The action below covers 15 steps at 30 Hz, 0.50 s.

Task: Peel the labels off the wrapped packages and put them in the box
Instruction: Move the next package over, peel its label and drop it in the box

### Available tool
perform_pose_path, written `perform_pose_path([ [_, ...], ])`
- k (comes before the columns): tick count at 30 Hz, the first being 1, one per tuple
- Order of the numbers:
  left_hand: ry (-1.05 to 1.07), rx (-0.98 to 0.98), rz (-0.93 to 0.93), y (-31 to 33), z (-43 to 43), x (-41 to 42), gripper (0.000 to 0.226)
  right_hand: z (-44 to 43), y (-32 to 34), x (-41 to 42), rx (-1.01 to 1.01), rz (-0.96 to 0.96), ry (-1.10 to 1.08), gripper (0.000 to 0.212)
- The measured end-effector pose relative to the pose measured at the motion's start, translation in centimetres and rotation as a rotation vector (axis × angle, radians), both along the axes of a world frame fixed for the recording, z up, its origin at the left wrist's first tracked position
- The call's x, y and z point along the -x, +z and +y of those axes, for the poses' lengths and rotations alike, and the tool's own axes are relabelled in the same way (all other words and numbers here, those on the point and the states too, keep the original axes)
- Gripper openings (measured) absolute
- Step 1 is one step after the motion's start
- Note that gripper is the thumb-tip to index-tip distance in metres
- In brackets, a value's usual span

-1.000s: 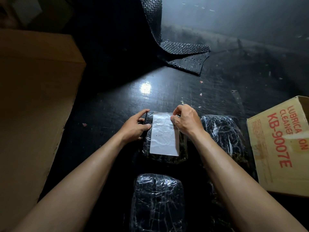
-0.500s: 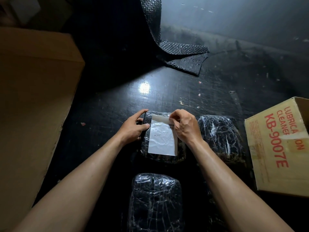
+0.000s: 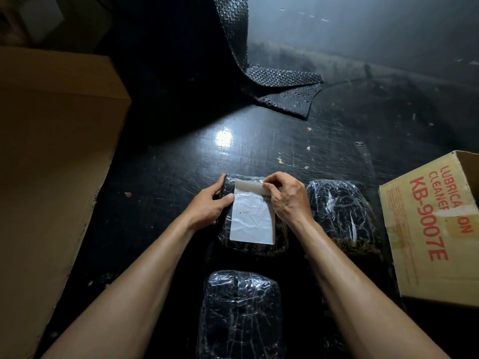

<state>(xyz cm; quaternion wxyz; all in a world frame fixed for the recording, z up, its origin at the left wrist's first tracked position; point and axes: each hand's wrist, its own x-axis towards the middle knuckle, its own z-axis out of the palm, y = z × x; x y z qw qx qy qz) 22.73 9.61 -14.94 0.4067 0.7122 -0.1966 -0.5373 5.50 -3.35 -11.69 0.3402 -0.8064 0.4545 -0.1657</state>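
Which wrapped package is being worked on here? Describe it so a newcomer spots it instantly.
Start at the yellow carton with red lettering on the right. The second wrapped package leftward from it, gripped by the left hand, is the one. It alone bears a white label; its neighbours show only bare plastic wrap.

A dark sheet of bubble wrap [image 3: 282,84] hangs down at the back and folds onto the scratched black surface [image 3: 168,177]. A bright spot of light [image 3: 223,137] glints there, small pale scraps [image 3: 308,148] lie scattered nearby, and a big plain carton [image 3: 51,151] stands at the left.
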Motion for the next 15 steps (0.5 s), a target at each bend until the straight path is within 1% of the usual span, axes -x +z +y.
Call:
perform_pose_path([
  [4,0.068,0.032,0.126,0.2,-0.2,0.1,0.066,0.0,0.1,0.0,-0.028,-0.019,-0.013,0.008],
  [9,0.179,0.037,0.141,0.1,-0.4,0.9,0.061,0.0,0.2,0.0,-0.037,-0.031,0.017,0.006],
  [15,0.205,0.037,0.081,-0.7,-0.1,0.9,0.062,0.7,0.6,0.1,0.027,-0.08,0.053,0.004],
])
